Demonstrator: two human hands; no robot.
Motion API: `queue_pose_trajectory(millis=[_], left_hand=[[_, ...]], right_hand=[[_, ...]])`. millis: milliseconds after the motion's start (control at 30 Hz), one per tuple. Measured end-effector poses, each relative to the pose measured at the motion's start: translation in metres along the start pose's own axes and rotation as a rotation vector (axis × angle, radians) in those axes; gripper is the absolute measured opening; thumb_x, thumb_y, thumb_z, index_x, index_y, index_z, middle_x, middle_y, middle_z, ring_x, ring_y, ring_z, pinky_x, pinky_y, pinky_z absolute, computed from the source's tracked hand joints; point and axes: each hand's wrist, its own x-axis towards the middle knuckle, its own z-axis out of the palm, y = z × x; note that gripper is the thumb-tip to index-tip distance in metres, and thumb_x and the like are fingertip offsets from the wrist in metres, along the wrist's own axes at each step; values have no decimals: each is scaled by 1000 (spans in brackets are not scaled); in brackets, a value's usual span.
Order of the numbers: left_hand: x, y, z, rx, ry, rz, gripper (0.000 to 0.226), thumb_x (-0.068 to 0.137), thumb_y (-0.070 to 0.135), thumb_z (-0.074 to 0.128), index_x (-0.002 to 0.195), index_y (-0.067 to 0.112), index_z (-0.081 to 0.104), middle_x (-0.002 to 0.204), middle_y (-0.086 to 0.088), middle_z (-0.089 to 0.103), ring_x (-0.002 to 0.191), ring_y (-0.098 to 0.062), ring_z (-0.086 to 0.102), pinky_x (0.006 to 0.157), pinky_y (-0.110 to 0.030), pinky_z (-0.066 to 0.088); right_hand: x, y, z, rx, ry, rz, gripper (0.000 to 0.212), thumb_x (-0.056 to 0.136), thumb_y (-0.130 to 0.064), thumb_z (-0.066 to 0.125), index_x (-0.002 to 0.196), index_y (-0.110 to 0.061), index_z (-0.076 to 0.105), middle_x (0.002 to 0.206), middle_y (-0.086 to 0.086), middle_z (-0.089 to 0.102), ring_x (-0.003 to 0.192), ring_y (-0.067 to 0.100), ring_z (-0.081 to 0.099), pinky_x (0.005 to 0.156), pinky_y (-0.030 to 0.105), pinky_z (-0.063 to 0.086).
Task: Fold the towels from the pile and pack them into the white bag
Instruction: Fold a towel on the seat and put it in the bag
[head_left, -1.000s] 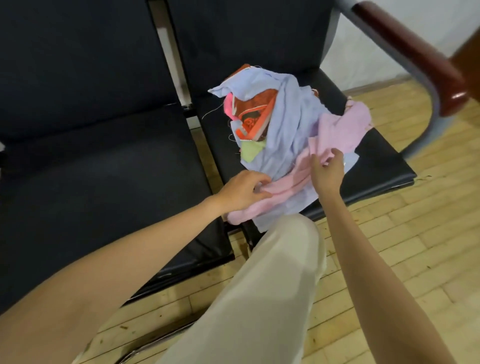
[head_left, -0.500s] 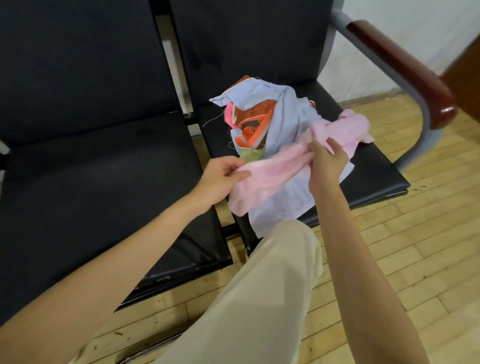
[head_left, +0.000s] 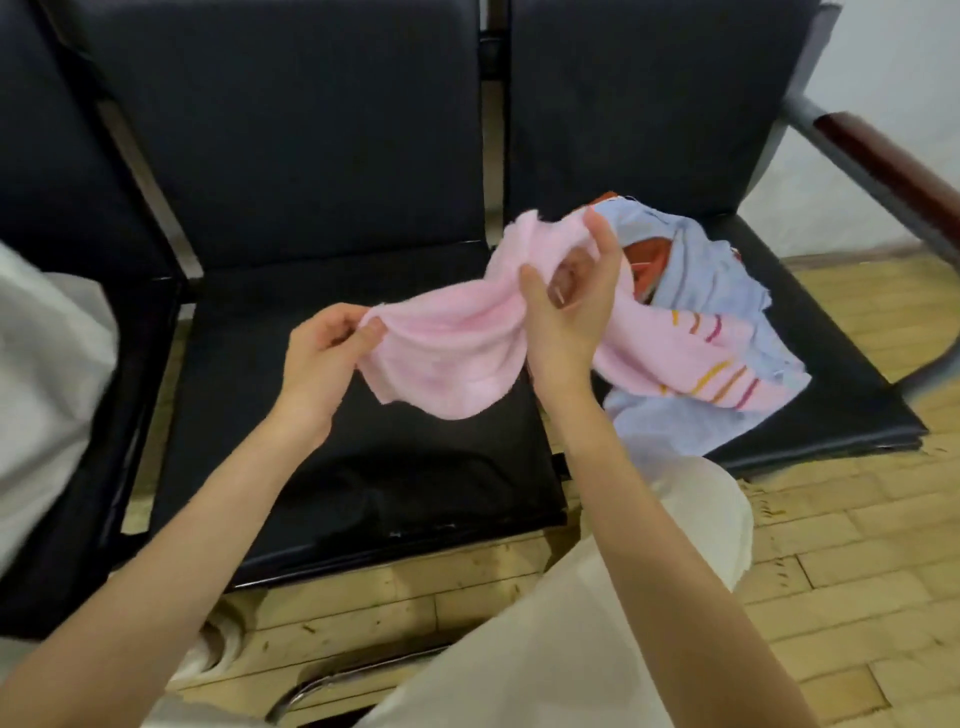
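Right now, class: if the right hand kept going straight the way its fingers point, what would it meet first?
Probably the pink towel draped over the right hand's fingertips, then the black chair backrest behind the pile; depth is unclear from one view.

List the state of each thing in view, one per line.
pink towel: unfolded, held up between both hands, its striped end trailing onto the pile
left hand: pinching one edge of the pink towel
right hand: fingers straight, thumb against the pink towel
blue towel: crumpled in the pile on the right seat
orange cloth: mostly buried under the blue towel
middle seat: bare under the hands
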Motion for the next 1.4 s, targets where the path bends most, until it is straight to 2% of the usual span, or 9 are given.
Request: queue_pose_trajectory(millis=[100, 200, 233, 333, 633, 767, 1067, 1267, 1400], left_hand=[[-8, -19, -48, -48, 148, -53, 9, 91, 18, 61, 93, 20, 70, 99, -1, 69, 103, -24, 63, 94, -44, 50], [-16, -43, -89, -105, 297, -151, 9, 90, 15, 61, 86, 19, 67, 92, -2, 66, 100, -27, 61, 87, -40, 49], [-18, -52, -100, -110, 336, -185, 9, 90, 13, 61, 85, 18, 65, 93, -4, 65, 101, -28, 60, 85, -39, 48], [-24, -80, -131, -120, 427, -286, 6, 90, 10, 58, 95, 10, 62, 109, -14, 63, 110, -34, 58, 91, -43, 47], [-28, -128, -155, 118, 475, -368, 24, 87, 4, 56, 109, 12, 64, 113, -7, 63, 112, -25, 58, 102, -39, 44], [-18, -126, -131, 400, 287, -134, 31, 89, 12, 58, 120, 13, 61, 116, 1, 61, 107, -13, 55, 89, -25, 42], [48, -140, -77, 974, -273, 208, 41, 95, 17, 53, 135, 10, 51, 139, -7, 51, 129, -25, 45, 106, -37, 34], [67, -150, -74, 1204, -296, 180, 31, 96, 19, 48, 125, 18, 58, 116, -5, 65, 108, -26, 55, 91, -37, 40], [54, -144, -86, 1010, 76, 327, 15, 91, 15, 53, 97, 12, 67, 92, -5, 66, 84, -24, 61, 79, -37, 44]], right_hand=[[-33, 6, 41, 9, -209, 33, 54, 87, -1, 61, 135, -12, 38, 111, -17, 53, 100, -12, 54, 88, 15, 47], [-53, 22, 74, 236, -795, 52, 22, 88, 5, 59, 109, 7, 52, 99, 3, 62, 88, 8, 63, 76, 27, 52], [-67, 28, 84, 204, -823, 98, 18, 87, 8, 58, 104, 8, 51, 89, -2, 61, 81, 5, 62, 72, 21, 51], [-122, 52, 109, -119, -454, 141, 39, 85, 5, 60, 118, -3, 42, 89, -16, 53, 80, -10, 57, 72, 9, 46], [-143, 92, 101, -499, -1068, 366, 18, 90, -8, 59, 98, 6, 65, 97, 22, 67, 93, 36, 64, 79, 44, 54], [-111, 112, 81, -772, -948, 164, 24, 86, 2, 53, 106, 1, 66, 111, 12, 66, 104, 24, 61, 83, 18, 43], [-50, 139, 47, -1409, -856, 33, 42, 96, -12, 43, 138, -4, 40, 136, 15, 47, 124, 31, 44, 103, 39, 34], [-45, 138, 38, -1640, -906, -201, 37, 96, -16, 48, 132, -8, 45, 139, 15, 44, 129, 30, 39, 112, 39, 22], [-48, 135, 32, -1338, -779, -275, 18, 89, -11, 51, 105, -9, 59, 101, 6, 61, 91, 22, 54, 88, 32, 37]])
